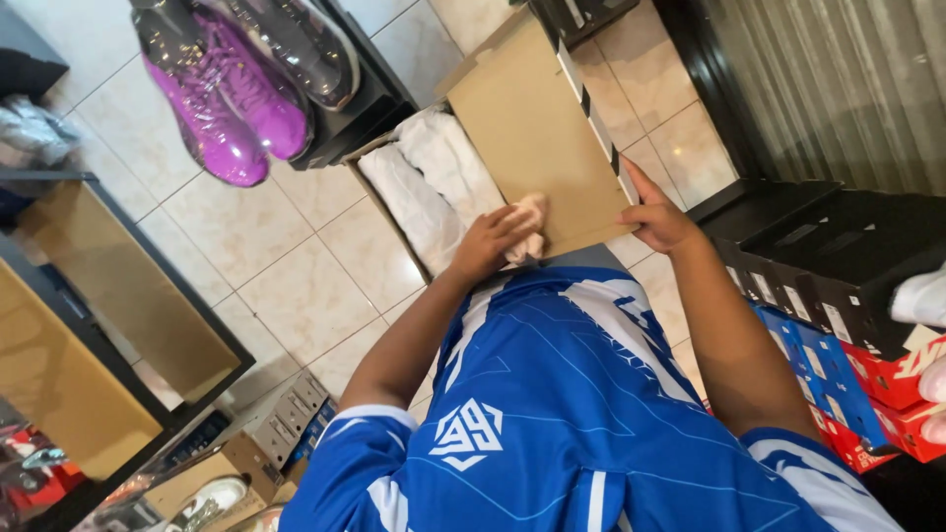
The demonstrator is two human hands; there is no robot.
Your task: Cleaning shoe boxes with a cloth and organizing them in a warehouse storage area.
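An open shoebox (394,163) sits tilted on the tiled floor (296,266), just ahead of the person in the blue jersey. Its brown lid (532,118) is swung back and shows its bare inner face. Inside the box lie two bundles in white paper (434,182), side by side.

The left hand (485,244) is curled shut around a crumpled pale rag (529,225) and presses it on the near end of the lid's inner face, just beside the bundles. The right hand (658,219) grips the lid's striped edge, thumb on the inside and fingers wrapped behind it, holding the lid steady.

By the look of it the lid's inside is being wiped, and only the near corner is under the rag. The rest of the panel looks plain and dry, though whether it is clean cannot be told. A further stroke would call for the right hand to keep the edge braced so the thin card does not flex, and for the rag to stay clear of the white paper.

Around them: purple shoes (232,94) in clear wrap on a black stand, and to the right a stack of boxes (838,325) – black above, blue and red below
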